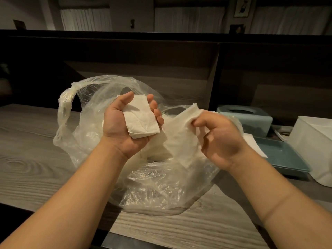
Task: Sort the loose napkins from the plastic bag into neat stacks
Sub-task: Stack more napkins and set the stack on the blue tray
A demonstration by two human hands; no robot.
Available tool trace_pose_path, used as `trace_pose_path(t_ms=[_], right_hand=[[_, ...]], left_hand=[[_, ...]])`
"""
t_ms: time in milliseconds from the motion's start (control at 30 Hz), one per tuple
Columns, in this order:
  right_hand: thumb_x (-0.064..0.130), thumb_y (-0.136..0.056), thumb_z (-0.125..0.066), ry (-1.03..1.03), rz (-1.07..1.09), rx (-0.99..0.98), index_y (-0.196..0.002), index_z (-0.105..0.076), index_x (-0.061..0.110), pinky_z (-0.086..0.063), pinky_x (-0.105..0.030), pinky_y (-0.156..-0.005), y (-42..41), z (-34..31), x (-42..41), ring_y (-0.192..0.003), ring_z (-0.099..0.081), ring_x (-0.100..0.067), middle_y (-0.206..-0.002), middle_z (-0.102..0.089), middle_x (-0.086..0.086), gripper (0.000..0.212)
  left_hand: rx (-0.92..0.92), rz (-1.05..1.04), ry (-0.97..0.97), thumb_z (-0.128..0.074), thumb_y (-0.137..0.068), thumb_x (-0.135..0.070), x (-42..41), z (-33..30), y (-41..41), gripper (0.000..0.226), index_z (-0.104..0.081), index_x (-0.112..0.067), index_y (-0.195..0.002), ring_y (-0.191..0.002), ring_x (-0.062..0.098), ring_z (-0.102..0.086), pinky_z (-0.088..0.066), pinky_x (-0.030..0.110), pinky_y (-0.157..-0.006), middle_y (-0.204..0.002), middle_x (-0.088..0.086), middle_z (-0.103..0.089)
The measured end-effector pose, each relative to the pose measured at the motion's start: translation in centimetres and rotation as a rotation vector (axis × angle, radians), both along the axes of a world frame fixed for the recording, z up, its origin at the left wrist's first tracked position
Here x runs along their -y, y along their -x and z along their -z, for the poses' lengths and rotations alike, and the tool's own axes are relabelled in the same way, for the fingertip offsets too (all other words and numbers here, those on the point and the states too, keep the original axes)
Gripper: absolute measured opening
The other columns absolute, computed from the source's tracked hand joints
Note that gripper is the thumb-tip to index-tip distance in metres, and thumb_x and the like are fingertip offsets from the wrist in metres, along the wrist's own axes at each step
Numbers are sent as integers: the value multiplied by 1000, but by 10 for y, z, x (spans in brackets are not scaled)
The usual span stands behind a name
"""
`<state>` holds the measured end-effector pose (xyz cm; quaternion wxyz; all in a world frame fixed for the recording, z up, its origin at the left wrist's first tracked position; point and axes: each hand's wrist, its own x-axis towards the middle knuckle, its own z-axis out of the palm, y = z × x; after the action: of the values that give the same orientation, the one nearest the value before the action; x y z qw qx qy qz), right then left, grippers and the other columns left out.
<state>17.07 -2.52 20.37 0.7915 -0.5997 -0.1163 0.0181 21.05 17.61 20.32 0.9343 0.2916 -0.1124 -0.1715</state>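
A small stack of folded napkins is cradled in the left hand, palm up, with the thumb curled over one long edge and the fingers curled over the other. A further napkin is pinched between thumb and fingertips of the right hand, just beside the stack and a little lower. The clear plastic bag lies open directly beneath both hands on the wooden table; more white paper can be made out inside it under the left wrist.

The napkins are judged to be very light, soft and limp, easily creased or torn, so only a gentle pinch is called for. A single sheet is best taken near a folded edge or corner, where the layers are stiffest. The stack is best held across its long sides so the sheets are kept square. The thin bag film is slippery and may cling to the paper.

To the right of the right hand, a blue tray and a tissue box are seen.
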Motion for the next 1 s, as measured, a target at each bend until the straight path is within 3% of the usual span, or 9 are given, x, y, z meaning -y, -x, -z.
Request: trace_pose_path(t_ms=[100,167,200,333,467,567,633,767,1000], right_hand=[[6,-69,-54,-82,-228,0,-68,-47,14,-45,-32,-71,10,-9,7,-66,-51,-16,-68,-50,-3,11],[3,-71,-50,-93,-314,41,-65,-55,11,-53,-30,-69,13,-11,8,-64,-59,-14,-66,-58,-3,11],[-1,-77,-46,-53,-312,79,-64,-65,12,-56,-29,-69,12,-9,10,-66,-64,-13,-69,-64,-3,26],[-2,-89,-63,159,-123,186,-96,-78,12,-57,-36,-89,7,-6,6,-93,-71,-21,-99,-75,-10,22],[4,-92,-66,382,71,258,-96,-74,16,-57,-25,-80,5,-1,-3,-88,-71,-13,-91,-75,2,15],[2,-92,-66,308,143,221,-105,-71,22,-59,-35,-83,4,-1,-6,-93,-73,-21,-100,-76,-3,25],[0,-91,-64,237,159,182,-101,-67,31,-59,-43,-80,3,-1,-5,-88,-71,-25,-100,-73,-3,32],[3,-91,-63,206,139,191,-78,-70,32,-49,-39,-79,3,-5,-3,-89,-61,-22,-89,-67,1,33],[0,-87,-63,199,257,138,-92,-52,30,-46,-41,-67,-1,-1,0,-76,-58,-24,-80,-60,-4,32]], left_hand=[[-19,43,-65,-60,-82,-35,3,-1,3,51,-60,-8,-126,-82,21,-59,-52,34,-81,-97,7,-61],[-7,94,-174,-58,-85,-34,6,-2,6,51,-60,-7,-127,-84,24,-61,-56,36,-81,-100,10,-61],[2,114,-247,-57,-86,-35,7,-2,8,50,-62,-5,-126,-85,26,-63,-57,38,-81,-103,12,-62],[9,123,-499,-60,-83,-36,12,0,12,45,-72,-7,-115,-88,27,-71,-54,40,-85,-104,12,-73],[4,109,-575,-63,-82,-38,12,2,12,39,-76,-11,-107,-85,27,-71,-51,41,-85,-101,12,-73],[24,94,-626,-63,-80,-40,12,3,11,45,-72,-14,-116,-82,25,-71,-56,35,-67,-99,9,-73],[28,78,-633,-63,-79,-40,12,3,11,46,-71,-14,-116,-83,26,-71,-56,37,-70,-101,9,-74],[20,43,-626,-64,-78,-40,12,3,10,45,-71,-12,-114,-87,29,-71,-54,41,-77,-103,11,-73],[22,29,-583,-64,-78,-33,14,2,12,39,-70,-11,-110,-75,24,-72,-57,34,-64,-92,8,-74]])
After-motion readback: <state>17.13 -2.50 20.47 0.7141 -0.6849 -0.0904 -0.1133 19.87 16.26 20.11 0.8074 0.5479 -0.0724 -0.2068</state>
